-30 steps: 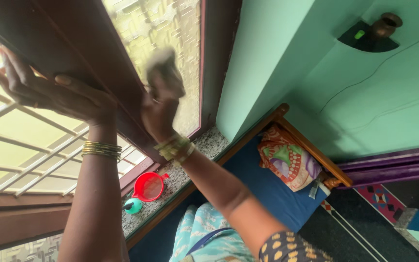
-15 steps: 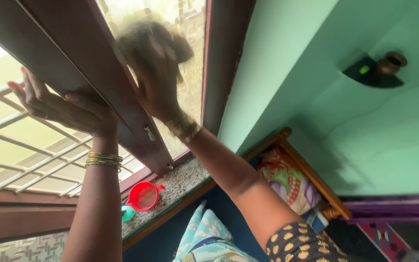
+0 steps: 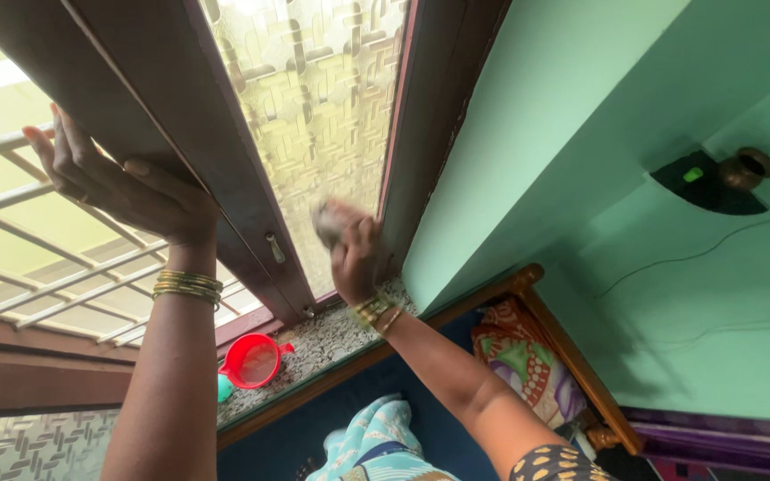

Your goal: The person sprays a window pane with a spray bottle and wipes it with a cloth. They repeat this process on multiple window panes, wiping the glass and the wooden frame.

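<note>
A dark brown window shutter (image 3: pixel 198 151) with a patterned frosted glass pane (image 3: pixel 314 98) stands swung inward. My left hand (image 3: pixel 122 187) grips the shutter's outer edge, gold bangles on the wrist. My right hand (image 3: pixel 354 254) presses a small crumpled cloth (image 3: pixel 325 223) against the lower right part of the pane, near the dark frame post (image 3: pixel 438 107). A small metal latch (image 3: pixel 274 248) sits on the shutter frame between my two hands.
A red strainer (image 3: pixel 253 361) and a green object (image 3: pixel 224 387) lie on the speckled stone sill (image 3: pixel 331 334). White window bars (image 3: pixel 37 285) show outside. Below are a wooden bed frame (image 3: pixel 572 356), a patterned pillow (image 3: pixel 519 365) and green walls with a corner shelf holding a brass pot (image 3: pixel 750 169).
My right hand with the cloth swept from the upper pane down to its lower right corner. My left hand kept its hold on the shutter edge. The view shifted slightly.
</note>
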